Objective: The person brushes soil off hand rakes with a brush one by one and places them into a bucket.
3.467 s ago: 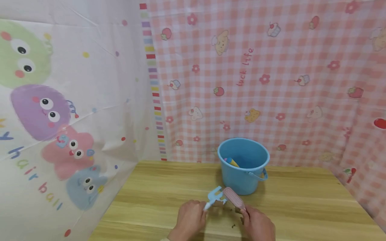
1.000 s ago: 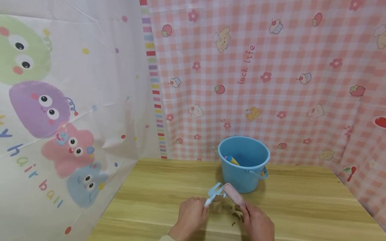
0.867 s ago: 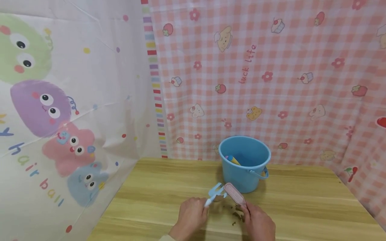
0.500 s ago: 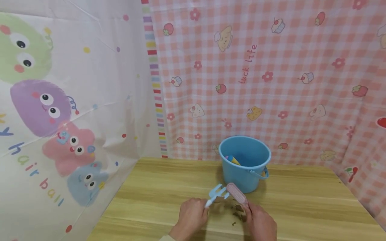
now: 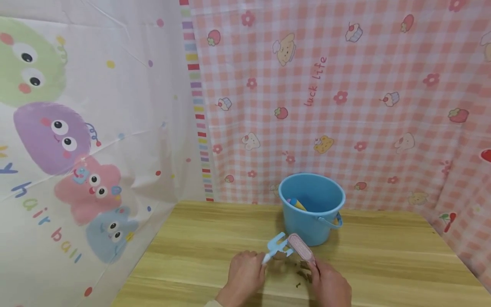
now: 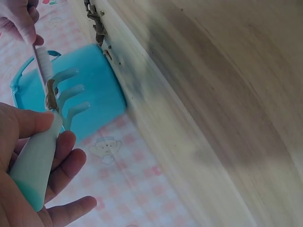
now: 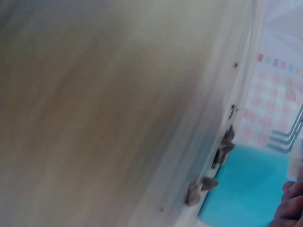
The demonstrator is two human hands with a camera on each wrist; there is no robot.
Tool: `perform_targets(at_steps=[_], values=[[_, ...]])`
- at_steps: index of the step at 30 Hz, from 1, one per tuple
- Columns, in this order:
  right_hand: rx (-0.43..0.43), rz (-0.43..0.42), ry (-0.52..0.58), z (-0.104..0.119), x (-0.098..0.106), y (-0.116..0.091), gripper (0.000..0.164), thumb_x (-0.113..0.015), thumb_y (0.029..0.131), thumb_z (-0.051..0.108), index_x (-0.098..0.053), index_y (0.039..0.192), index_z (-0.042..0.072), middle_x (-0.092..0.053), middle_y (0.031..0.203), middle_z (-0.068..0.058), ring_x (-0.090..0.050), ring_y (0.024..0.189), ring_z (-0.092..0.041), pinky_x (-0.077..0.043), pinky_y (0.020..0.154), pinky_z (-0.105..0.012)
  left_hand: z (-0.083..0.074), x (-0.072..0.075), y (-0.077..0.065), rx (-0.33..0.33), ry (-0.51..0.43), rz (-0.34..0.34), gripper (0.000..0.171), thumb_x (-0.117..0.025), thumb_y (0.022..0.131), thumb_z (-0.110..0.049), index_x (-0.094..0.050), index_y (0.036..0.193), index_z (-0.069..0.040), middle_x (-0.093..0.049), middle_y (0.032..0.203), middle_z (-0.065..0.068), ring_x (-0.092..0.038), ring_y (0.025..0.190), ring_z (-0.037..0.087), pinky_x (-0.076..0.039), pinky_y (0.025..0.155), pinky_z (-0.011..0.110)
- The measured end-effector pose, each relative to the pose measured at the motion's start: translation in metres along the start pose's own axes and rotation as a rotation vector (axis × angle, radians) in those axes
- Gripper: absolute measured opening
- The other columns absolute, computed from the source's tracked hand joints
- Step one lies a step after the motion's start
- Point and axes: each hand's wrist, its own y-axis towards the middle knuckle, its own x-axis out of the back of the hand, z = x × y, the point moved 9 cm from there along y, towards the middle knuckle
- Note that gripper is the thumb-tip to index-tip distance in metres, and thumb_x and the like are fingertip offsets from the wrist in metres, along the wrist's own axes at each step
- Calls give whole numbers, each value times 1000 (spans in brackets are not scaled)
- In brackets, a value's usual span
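My left hand grips the handle of a small light-blue hand fork, its tines up and off the table. In the left wrist view a brown mud-like clump clings where the tines of the fork begin. My right hand holds a pink brush by its handle. The head of the brush lies against or right beside the fork, white bristles turned toward it. Below the tools, brown crumbs lie on the table; the right wrist view shows several clumps.
Just beyond the tools stands a blue bucket, with a yellow-and-blue item inside. The wooden table runs back to a pink checked cloth. A white printed cloth hangs at the left.
Since the earliest frame, the fork and brush have shifted slightly right. The fork's tilt changes a little between frames while the brush stays close to it. Both hands keep their holds.
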Motion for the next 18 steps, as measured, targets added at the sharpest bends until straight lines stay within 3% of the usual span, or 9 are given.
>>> perform_targets(at_steps=[10,13,18], values=[[-35,25,-12,-20,2,2,29,-66,95,23,-70,116,3,-71,95,-17,-68,78,-39,-51,59,-53,1,4,0,-6,13,-47,17,-76,79,-24,-62,76,-16,-55,63,-4,-52,57,14,-43,56,29],[-51,-19,-6,-23,8,1,28,-64,96,22,-69,115,3,-71,98,-18,-68,80,-40,-50,59,-54,1,4,1,-15,19,-70,18,-76,79,-24,-61,74,-16,-53,61,-4,-51,55,14,-41,55,28],[83,-110,31,3,16,1,24,-67,95,24,-72,110,7,-72,95,-13,-69,82,-37,-51,60,-53,-8,2,0,-84,51,-70,23,-79,77,-25,-58,69,-18,-51,58,-7,-49,53,12,-41,56,27]])
